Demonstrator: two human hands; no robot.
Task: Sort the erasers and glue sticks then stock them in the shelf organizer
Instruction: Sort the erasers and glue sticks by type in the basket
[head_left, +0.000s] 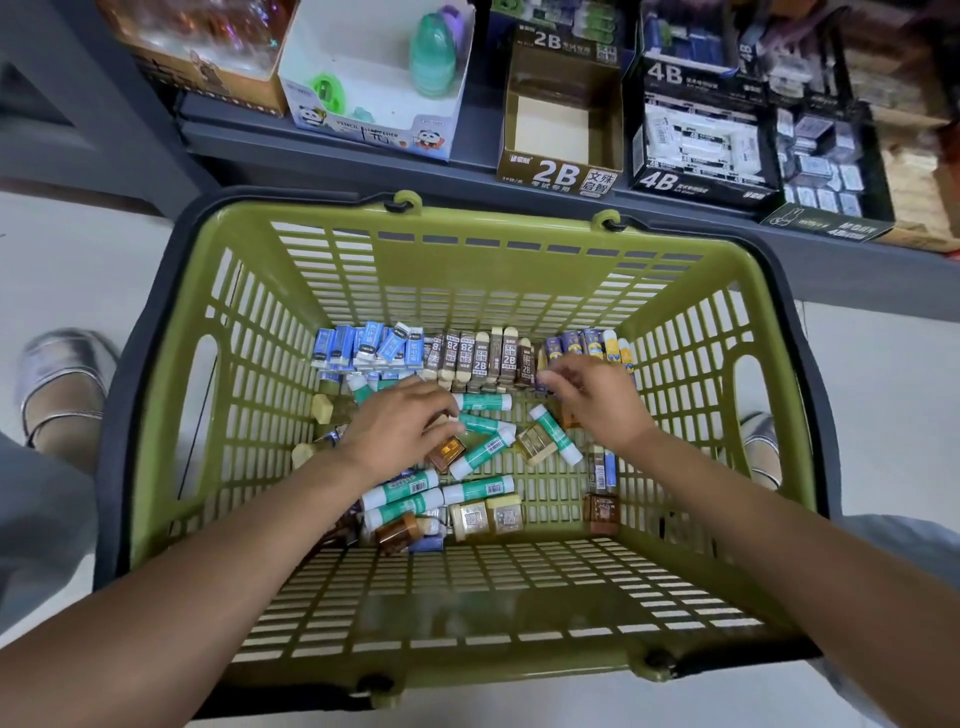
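I am watching the left hand (400, 423) fingers curling on a glue stick (485, 423) while the right hand (595, 397) fingers, loosely bent and holding nothing I can see, are risking toppling the brown erasers (480, 358) just past them.

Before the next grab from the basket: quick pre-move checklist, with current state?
1. Sorted rows standing: blue erasers and brown 2B erasers lined up along the far wall of the basket: ok.
2. Loose items sorted: glue sticks and amber erasers mixed mid-basket: not ok.
3. Left hand free: fingers over the pile, grip hidden: cannot tell.
4. Right hand free: fingers curled at the row's right end, what they hold hidden: cannot tell.
5. Destination ready: front 2B display box on the shelf shows an empty bottom: ok.
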